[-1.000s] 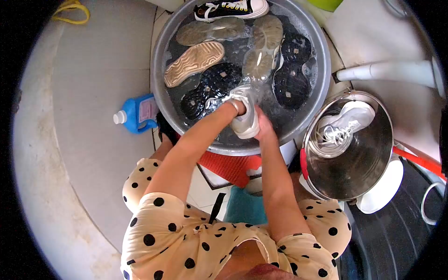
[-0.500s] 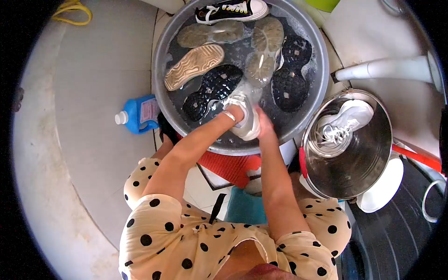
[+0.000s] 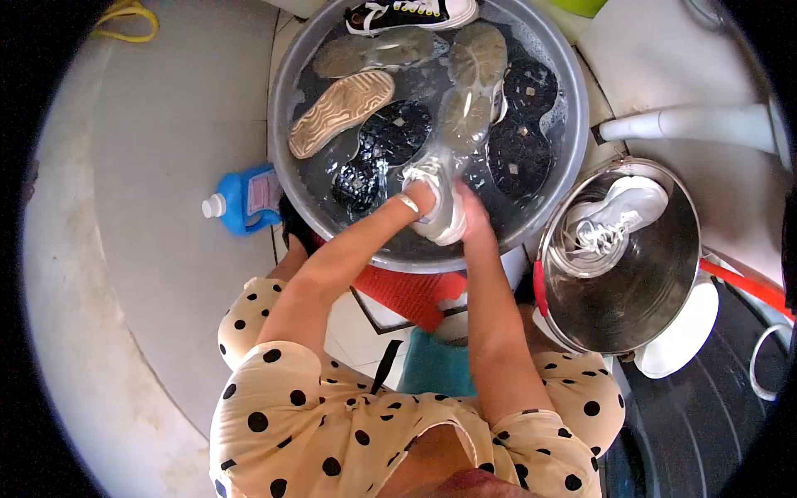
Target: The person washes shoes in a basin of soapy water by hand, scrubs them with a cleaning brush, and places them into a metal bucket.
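Observation:
A wet white sneaker (image 3: 446, 217) with white laces is held low in the water at the near side of a large grey basin (image 3: 573, 158). My left hand (image 3: 422, 197), a white band at its wrist, reaches into the shoe's opening and grips it from inside. Pressed against the right side of the shoe is my right hand (image 3: 473, 214). Its fingers look curled but are mostly behind the shoe, so whatever they hold is hidden. Around them, black soles (image 3: 394, 133), a tan patterned sole (image 3: 342, 112) and a clear sole (image 3: 471, 87) lie in the water.
A black-and-white sneaker (image 3: 411, 15) rests at the basin's far edge. On the right stands a metal pot (image 3: 639, 307) with a pale laced sneaker (image 3: 614, 217) in it. A blue bottle (image 3: 249, 202) is left of the basin. A red mat (image 3: 415, 295) lies below the basin.
My right hand has shifted slightly beside the sneaker. The left hand still holds it in nearly the same spot. The black shoe nearby sits a little differently in the water.

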Demonstrator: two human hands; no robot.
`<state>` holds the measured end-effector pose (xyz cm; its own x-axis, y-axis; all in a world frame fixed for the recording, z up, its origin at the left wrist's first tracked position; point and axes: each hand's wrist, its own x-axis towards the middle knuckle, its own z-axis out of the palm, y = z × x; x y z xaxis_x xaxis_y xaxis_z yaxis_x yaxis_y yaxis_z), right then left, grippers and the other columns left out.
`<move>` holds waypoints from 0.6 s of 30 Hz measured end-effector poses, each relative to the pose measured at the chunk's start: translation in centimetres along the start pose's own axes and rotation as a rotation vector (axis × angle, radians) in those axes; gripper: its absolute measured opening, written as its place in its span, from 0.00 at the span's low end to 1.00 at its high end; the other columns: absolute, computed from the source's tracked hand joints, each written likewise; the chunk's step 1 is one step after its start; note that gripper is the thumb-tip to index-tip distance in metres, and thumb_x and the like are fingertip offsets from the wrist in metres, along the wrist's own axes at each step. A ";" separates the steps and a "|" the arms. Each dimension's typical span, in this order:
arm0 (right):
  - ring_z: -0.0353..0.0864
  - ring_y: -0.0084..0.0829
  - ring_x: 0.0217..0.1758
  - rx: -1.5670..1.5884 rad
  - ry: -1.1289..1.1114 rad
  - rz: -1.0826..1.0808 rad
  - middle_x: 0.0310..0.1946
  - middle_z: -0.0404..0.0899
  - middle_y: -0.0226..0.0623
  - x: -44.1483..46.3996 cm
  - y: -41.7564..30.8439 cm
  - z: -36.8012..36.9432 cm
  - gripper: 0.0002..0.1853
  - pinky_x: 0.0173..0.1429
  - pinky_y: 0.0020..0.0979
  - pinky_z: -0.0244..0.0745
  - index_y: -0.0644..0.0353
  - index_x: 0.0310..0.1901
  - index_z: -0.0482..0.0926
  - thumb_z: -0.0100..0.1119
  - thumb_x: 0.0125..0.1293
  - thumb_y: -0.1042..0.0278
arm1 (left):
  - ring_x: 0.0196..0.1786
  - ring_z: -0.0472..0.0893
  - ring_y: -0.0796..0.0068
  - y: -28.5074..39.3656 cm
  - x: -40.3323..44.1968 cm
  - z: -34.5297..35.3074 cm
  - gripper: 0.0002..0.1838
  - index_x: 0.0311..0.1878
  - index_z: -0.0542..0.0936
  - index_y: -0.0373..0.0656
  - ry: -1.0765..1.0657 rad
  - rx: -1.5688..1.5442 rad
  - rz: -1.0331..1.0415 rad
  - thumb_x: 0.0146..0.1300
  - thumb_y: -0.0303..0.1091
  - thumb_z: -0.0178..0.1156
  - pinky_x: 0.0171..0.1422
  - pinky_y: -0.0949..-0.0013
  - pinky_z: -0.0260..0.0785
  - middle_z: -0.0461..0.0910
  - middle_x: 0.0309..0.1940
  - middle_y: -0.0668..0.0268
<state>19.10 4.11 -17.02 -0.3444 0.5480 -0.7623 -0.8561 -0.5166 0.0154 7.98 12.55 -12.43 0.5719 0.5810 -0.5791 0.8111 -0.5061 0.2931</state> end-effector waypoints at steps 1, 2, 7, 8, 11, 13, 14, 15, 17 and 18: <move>0.78 0.37 0.55 -0.018 -0.020 -0.008 0.54 0.79 0.40 0.2 0.0 0.0 0.25 0.62 0.38 0.72 0.59 0.61 0.72 0.47 0.73 0.49 | 0.58 0.78 0.58 0.1 -0.2 -0.4 0.20 0.53 0.81 0.45 0.003 -0.001 0.006 0.58 0.39 0.56 0.64 0.61 0.67 0.78 0.56 0.52; 0.78 0.36 0.56 0.037 -0.158 -0.005 0.54 0.79 0.40 0.8 0.4 -0.3 0.25 0.62 0.38 0.72 0.60 0.61 0.72 0.47 0.73 0.49 | 0.57 0.78 0.58 0.2 0.0 -0.7 0.20 0.53 0.81 0.44 -0.001 -0.007 0.002 0.58 0.39 0.56 0.64 0.61 0.67 0.78 0.56 0.52; 0.77 0.35 0.57 -0.015 -0.021 -0.026 0.57 0.78 0.35 -0.4 0.1 0.9 0.28 0.61 0.41 0.72 0.56 0.63 0.70 0.48 0.71 0.44 | 0.57 0.78 0.58 -0.5 4.0 -2.8 0.20 0.53 0.81 0.44 -0.102 -0.041 -0.099 0.58 0.38 0.56 0.63 0.61 0.68 0.78 0.56 0.52; 0.78 0.35 0.57 -0.022 -0.026 -0.043 0.56 0.78 0.35 -0.1 -0.2 0.7 0.27 0.61 0.41 0.73 0.56 0.63 0.71 0.48 0.71 0.45 | 0.57 0.78 0.57 -0.6 4.9 -3.3 0.20 0.53 0.81 0.44 -0.116 -0.046 -0.112 0.58 0.38 0.56 0.63 0.61 0.68 0.78 0.56 0.52; 0.79 0.35 0.55 0.044 0.016 -0.035 0.55 0.78 0.37 -0.2 -0.1 0.1 0.23 0.61 0.40 0.74 0.57 0.62 0.72 0.49 0.72 0.51 | 0.57 0.78 0.57 -0.7 5.4 -3.2 0.20 0.53 0.81 0.44 -0.137 -0.046 -0.130 0.58 0.38 0.55 0.63 0.61 0.68 0.78 0.55 0.52; 0.79 0.35 0.54 0.053 -0.061 -0.037 0.54 0.79 0.38 0.4 -0.9 0.3 0.22 0.61 0.39 0.74 0.57 0.61 0.72 0.49 0.73 0.54 | 0.57 0.78 0.57 -0.4 4.1 -2.0 0.19 0.52 0.81 0.44 -0.093 -0.033 -0.097 0.58 0.37 0.55 0.63 0.61 0.68 0.78 0.55 0.51; 0.79 0.35 0.54 0.044 -0.142 -0.039 0.54 0.79 0.38 1.5 -0.9 -0.7 0.22 0.61 0.39 0.74 0.58 0.61 0.72 0.50 0.72 0.53 | 0.57 0.78 0.57 -0.3 3.5 -1.6 0.19 0.52 0.81 0.43 -0.065 -0.023 -0.078 0.58 0.37 0.55 0.63 0.61 0.68 0.78 0.55 0.51; 0.80 0.35 0.54 0.040 -0.221 -0.043 0.53 0.80 0.38 2.3 -0.7 -1.1 0.22 0.61 0.39 0.74 0.58 0.61 0.73 0.50 0.72 0.53 | 0.57 0.78 0.57 -0.2 2.5 -0.8 0.19 0.52 0.81 0.43 -0.025 -0.014 -0.044 0.59 0.37 0.55 0.63 0.61 0.68 0.78 0.55 0.51; 0.79 0.35 0.54 0.063 -0.184 -0.032 0.53 0.80 0.39 1.8 0.2 -1.3 0.23 0.61 0.39 0.74 0.59 0.60 0.73 0.50 0.72 0.51 | 0.57 0.78 0.57 0.2 0.7 -0.2 0.19 0.52 0.81 0.43 0.020 -0.008 -0.003 0.59 0.37 0.55 0.63 0.61 0.68 0.78 0.55 0.51; 0.79 0.35 0.54 0.067 -0.167 0.006 0.53 0.80 0.39 1.7 0.5 -1.1 0.24 0.61 0.38 0.74 0.59 0.60 0.73 0.49 0.72 0.51 | 0.57 0.78 0.57 0.2 0.2 -0.2 0.19 0.52 0.81 0.43 0.031 -0.007 0.006 0.59 0.37 0.55 0.62 0.61 0.68 0.78 0.55 0.51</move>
<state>18.50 4.09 -19.06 -0.4039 0.6498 -0.6439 -0.8758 -0.4781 0.0669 8.25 12.70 -12.32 0.5804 0.5975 -0.5533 0.8083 -0.5052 0.3023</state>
